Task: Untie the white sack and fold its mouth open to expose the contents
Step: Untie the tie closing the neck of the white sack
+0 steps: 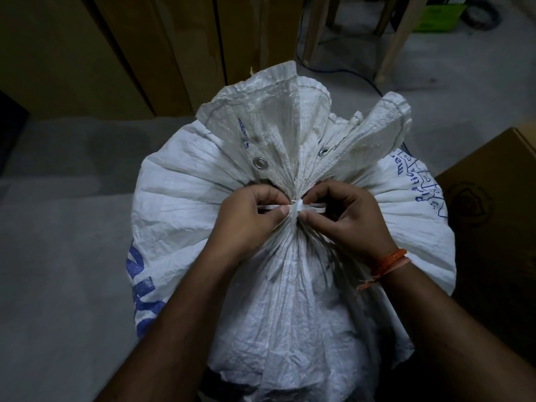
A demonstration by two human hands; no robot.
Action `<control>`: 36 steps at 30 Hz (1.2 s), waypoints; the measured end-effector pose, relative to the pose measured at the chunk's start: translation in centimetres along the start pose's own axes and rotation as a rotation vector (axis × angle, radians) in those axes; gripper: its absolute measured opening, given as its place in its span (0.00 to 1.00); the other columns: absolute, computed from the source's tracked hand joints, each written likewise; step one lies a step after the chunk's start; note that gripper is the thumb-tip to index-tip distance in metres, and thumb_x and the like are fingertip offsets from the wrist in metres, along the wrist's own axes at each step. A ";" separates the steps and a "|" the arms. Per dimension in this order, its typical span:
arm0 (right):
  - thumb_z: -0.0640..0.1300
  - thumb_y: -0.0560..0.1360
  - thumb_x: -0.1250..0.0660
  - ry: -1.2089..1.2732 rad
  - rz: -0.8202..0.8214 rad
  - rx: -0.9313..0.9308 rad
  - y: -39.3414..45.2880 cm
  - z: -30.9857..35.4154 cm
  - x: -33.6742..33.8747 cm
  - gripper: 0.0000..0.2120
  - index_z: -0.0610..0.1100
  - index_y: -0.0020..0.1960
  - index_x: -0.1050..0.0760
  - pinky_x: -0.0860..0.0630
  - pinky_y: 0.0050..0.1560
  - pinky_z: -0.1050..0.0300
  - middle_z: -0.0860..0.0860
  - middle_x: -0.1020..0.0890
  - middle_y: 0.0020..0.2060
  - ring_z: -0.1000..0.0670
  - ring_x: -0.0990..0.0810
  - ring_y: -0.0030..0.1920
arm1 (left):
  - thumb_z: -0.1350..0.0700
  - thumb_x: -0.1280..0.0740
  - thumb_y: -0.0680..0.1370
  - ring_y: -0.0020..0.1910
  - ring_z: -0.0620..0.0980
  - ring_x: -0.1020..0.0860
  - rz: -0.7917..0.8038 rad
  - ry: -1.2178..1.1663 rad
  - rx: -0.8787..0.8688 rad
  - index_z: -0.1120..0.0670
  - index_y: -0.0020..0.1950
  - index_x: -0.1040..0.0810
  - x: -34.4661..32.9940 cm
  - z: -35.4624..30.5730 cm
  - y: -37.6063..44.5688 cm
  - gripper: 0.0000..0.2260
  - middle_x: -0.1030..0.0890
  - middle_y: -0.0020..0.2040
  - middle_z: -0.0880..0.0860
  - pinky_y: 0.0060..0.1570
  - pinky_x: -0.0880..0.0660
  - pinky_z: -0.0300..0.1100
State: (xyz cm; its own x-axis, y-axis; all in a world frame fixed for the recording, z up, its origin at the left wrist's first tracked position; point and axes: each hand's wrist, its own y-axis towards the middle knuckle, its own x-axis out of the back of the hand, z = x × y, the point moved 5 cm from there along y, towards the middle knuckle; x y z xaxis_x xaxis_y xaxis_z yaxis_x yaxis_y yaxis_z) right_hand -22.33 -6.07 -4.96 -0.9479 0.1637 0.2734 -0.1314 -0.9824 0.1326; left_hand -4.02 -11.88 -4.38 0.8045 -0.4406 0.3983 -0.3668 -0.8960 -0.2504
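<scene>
The fingers (pixel 282 210) of the left hand (pixel 249 220) pinch one end of the white tie strip (pixel 297 209), thumb against forefinger, just left of the knot. The right hand (pixel 345 216) mirrors it: its thumb and forefinger are closed on the strip's other end, just right of the knot, with the remaining fingers curled in. An orange thread band (pixel 387 264) circles the right wrist.

The white sack (pixel 185 204) stands upright on the grey floor (pixel 58 256), directly below the camera and between the two forearms. Its long axis runs up toward the viewer, with the neck on top. The strip is wound around the gathered neck, so the woven cloth pleats in toward the knot from all sides. Above the tie the mouth fans out away from the person, its hemmed edge spreading toward the far side. Two metal eyelets (pixel 260 162) sit in that fan, one left and one right of the gathered centre. Blue printing shows on the sack's left flank and on its right shoulder.

The sack is tied shut and bulges full, but its contents are hidden.

A brown cardboard box (pixel 493 216) stands just beside the sack on the right. Tall flat brown panels (pixel 130 53) stand behind it on the left.
</scene>
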 end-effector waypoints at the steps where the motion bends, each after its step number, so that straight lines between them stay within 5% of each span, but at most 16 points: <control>1: 0.35 0.71 0.21 0.003 0.007 0.000 0.0 0.0 0.0 0.07 0.41 0.46 0.17 0.18 0.47 0.51 0.46 0.14 0.42 0.47 0.14 0.43 | 0.56 0.23 0.77 0.47 0.46 0.14 0.005 -0.011 -0.006 0.50 0.46 0.13 -0.2 -0.1 0.0 0.01 0.12 0.44 0.47 0.50 0.20 0.41; 8: 0.37 0.72 0.20 0.006 0.014 0.009 -0.1 0.1 0.1 0.07 0.40 0.47 0.17 0.16 0.49 0.45 0.45 0.13 0.43 0.44 0.13 0.45 | 0.54 0.21 0.75 0.46 0.51 0.13 -0.010 -0.057 0.002 0.50 0.46 0.13 -1.1 -0.1 -0.1 0.03 0.12 0.42 0.48 0.51 0.17 0.51; 16: 0.35 0.71 0.20 0.134 0.021 -0.037 -0.1 -0.5 0.4 0.08 0.35 0.47 0.17 0.19 0.51 0.48 0.40 0.13 0.45 0.45 0.14 0.46 | 0.55 0.24 0.77 0.44 0.44 0.14 -0.079 0.047 -0.008 0.49 0.48 0.13 -0.1 -0.1 -0.3 0.02 0.11 0.43 0.45 0.49 0.19 0.41; 21: 0.33 0.71 0.21 0.130 0.026 -0.052 0.0 -1.0 0.5 0.08 0.34 0.48 0.17 0.19 0.51 0.43 0.37 0.13 0.45 0.34 0.14 0.47 | 0.57 0.24 0.77 0.42 0.44 0.15 -0.048 0.015 -0.017 0.47 0.43 0.15 -0.1 -0.1 -0.3 0.06 0.13 0.41 0.46 0.47 0.22 0.39; 27: 0.37 0.69 0.21 0.151 0.008 -0.079 0.0 -1.3 0.3 0.09 0.37 0.47 0.17 0.20 0.50 0.45 0.37 0.14 0.45 0.44 0.16 0.45 | 0.58 0.24 0.77 0.45 0.51 0.14 -0.027 -0.022 -0.029 0.48 0.43 0.14 -0.3 -0.1 -0.1 0.05 0.12 0.41 0.49 0.49 0.20 0.45; 36: 0.39 0.70 0.20 0.111 -0.002 -0.073 0.0 -1.4 0.5 0.09 0.38 0.47 0.16 0.19 0.53 0.33 0.40 0.13 0.45 0.34 0.15 0.48 | 0.53 0.24 0.74 0.44 0.53 0.14 -0.029 -0.033 -0.022 0.46 0.43 0.14 -1.1 -0.2 0.0 0.02 0.12 0.41 0.48 0.51 0.17 0.54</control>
State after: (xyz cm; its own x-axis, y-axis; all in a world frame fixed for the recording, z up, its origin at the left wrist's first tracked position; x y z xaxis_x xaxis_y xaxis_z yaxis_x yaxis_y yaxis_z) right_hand -23.25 -6.13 -6.13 -0.9733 0.1585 0.1658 -0.1500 -0.9867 0.0622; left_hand -4.98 -11.42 -4.64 0.8298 -0.4123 0.3761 -0.3527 -0.9097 -0.2191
